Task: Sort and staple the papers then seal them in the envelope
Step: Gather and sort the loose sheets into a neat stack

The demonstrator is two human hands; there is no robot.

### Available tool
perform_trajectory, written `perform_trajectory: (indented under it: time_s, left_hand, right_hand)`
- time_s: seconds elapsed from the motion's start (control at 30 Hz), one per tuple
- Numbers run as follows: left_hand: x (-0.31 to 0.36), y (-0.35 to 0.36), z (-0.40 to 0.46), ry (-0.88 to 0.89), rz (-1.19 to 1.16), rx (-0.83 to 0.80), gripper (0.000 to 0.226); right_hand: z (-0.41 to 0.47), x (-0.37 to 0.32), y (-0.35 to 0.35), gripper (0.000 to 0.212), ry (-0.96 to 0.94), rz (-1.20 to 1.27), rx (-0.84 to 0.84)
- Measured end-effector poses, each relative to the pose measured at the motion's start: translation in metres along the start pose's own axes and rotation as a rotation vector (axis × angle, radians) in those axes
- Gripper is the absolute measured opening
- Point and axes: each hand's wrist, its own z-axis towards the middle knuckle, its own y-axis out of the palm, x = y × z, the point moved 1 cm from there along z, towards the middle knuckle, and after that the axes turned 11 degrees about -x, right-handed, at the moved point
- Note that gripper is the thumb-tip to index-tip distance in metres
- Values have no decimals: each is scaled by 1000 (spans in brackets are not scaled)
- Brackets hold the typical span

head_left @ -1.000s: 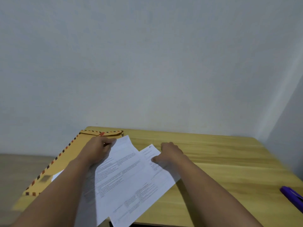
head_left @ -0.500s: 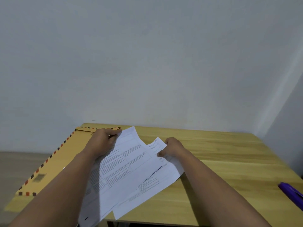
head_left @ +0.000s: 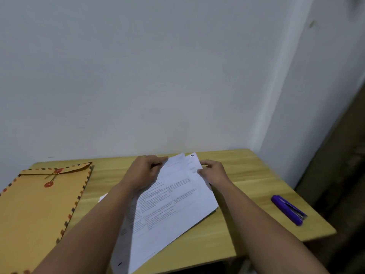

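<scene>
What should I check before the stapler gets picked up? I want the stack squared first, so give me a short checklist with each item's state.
1. Both hands on the sheets: ok. The left hand and the right hand grip the papers at their far end.
2. Sheet edges aligned: not ok. The sheets are fanned; a corner marked 6 sticks out at the far end.
3. Every sheet gathered: cannot tell. A white corner shows beside the left forearm.
4. Stapler clear of other things: ok. It lies alone on the table, right of the right arm.
5. Envelope out of the way: ok. It lies flat on the left, flap closed.
</scene>
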Motion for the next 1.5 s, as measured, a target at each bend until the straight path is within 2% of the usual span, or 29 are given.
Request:
perform_trajectory:
  time_s: [0.03, 0.2, 0.4, 0.57, 0.77, 1.03, 1.3, 1.5]
  left_hand:
    - [1, 10, 4, 10, -10, -21, 17]
    - [1, 41, 21, 13, -20, -63, 31]
    - [2, 54, 33, -11, -16, -87, 34]
    - [1, 54, 35, -3, 33, -67, 35]
    - [-1, 53, 33, -45, 18, -39, 34]
    - [1, 55, 33, -59, -26, -15, 31]
    - [2, 47, 31, -87, 41, 34, 6]
    - [2, 39, 32, -82, 157, 12, 10]
  right_hand:
    - [-4, 3, -7, 26, 3, 52, -15]
    - [-9, 27, -26, 10, 51, 257, -116]
    - [-4, 31, -28, 31, 42, 373, -177]
    - [-3, 29, -21, 33, 52, 438, -200]
    - [-7, 25, -15, 22, 49, 518, -186]
    - [-12, 27, -7, 7, -52, 570, -170]
    - [-16, 18, -6, 9, -98, 540, -143]
    - [-17, 13, -6, 6, -121, 545, -152]
